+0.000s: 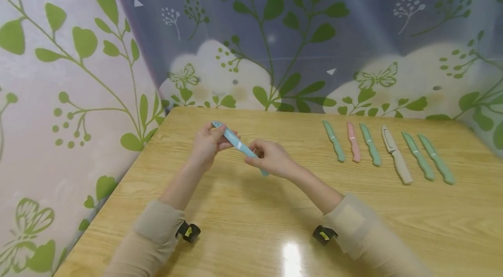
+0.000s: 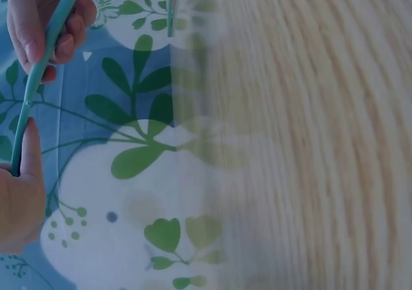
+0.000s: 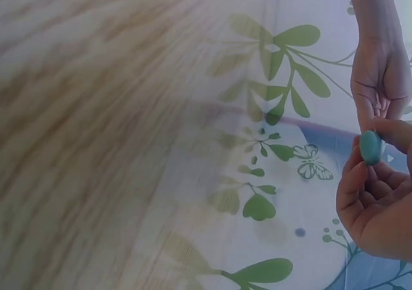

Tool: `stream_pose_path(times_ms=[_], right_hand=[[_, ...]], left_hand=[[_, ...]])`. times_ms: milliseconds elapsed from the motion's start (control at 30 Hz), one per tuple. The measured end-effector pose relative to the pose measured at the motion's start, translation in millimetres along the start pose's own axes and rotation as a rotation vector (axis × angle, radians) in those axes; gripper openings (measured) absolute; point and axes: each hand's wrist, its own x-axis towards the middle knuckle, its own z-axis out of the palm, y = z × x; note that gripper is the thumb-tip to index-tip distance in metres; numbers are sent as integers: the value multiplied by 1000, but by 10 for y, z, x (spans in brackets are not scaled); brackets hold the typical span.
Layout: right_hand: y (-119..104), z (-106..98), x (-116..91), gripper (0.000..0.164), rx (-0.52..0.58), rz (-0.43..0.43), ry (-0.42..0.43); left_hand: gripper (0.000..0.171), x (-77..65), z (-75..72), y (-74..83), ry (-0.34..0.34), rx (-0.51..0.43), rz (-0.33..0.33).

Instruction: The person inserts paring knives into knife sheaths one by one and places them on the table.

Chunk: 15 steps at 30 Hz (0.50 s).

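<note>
A light blue paring knife (image 1: 240,145) is held above the table, slanting down from left to right, a pale band between its handle and blade end. My left hand (image 1: 206,145) pinches the blade end between thumb and fingers; whether a sheath covers the blade is hard to tell. My right hand (image 1: 273,159) grips the handle, whose butt sticks out below the fingers. In the left wrist view the knife (image 2: 48,51) spans both hands. The right wrist view shows the handle's butt end (image 3: 371,148) between the right thumb and fingers.
On the wooden table (image 1: 259,220), to the right, lies a row of knives: several green ones (image 1: 334,141), a pink one (image 1: 353,141) and a larger cream one (image 1: 397,154). Leaf-patterned cloth (image 1: 243,28) hangs behind the table and along its left side.
</note>
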Motion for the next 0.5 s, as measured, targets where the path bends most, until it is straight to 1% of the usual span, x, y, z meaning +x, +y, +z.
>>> stream_pose_path(times_ms=[133,333,433,500], right_hand=[[23,-14,-19,24,-107,-23,-1],[47,-20,-29,22,-323,-40,27],[58,-24,-35,22,-367,-36,25],[64,-30,-35,23,-358,-21,23]], left_hand=[[16,21,21,-51,33,-15,-15],[22,88,52,-108,37,-4,-42],[23,148,67,-133,41,13,-74],[24,195,93,-138,41,25,-91]])
